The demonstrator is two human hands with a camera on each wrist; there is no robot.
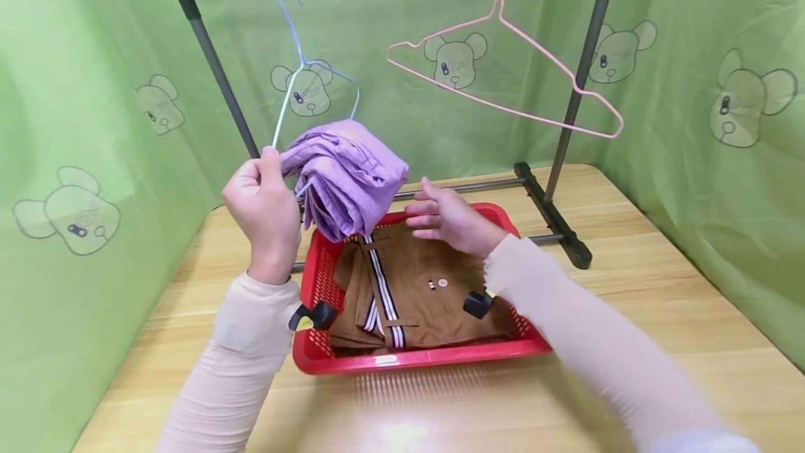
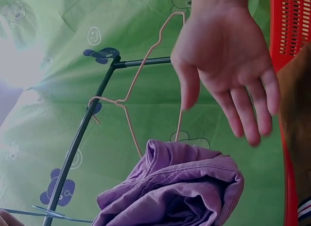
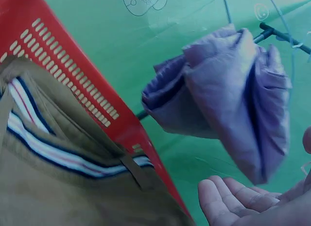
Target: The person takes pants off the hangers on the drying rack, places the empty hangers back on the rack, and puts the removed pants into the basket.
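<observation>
My left hand (image 1: pixel 265 212) pinches a light blue wire hanger (image 1: pixel 290 93) at its lower left corner. A folded purple garment (image 1: pixel 352 173) is draped over the hanger's lower part, bunched beside that hand; it also shows at the bottom of the left wrist view. The hanger's hook overlaps the rail; whether it hangs there I cannot tell. Just right of the garment is my right hand (image 1: pixel 449 219), apart from it, fingers extended. In the right wrist view the right hand's fingers (image 3: pixel 218 201) lie below the purple garment (image 3: pixel 223 90), holding nothing.
Behind both hands stands a grey metal rack (image 1: pixel 216 72), with a pink hanger (image 1: pixel 534 116) at its right side. A red basket (image 1: pixel 434 356) with folded brown clothing (image 1: pixel 428 292), striped at the waistband, sits on the wooden table (image 1: pixel 654 257). Green curtains (image 1: pixel 56 110) surround it.
</observation>
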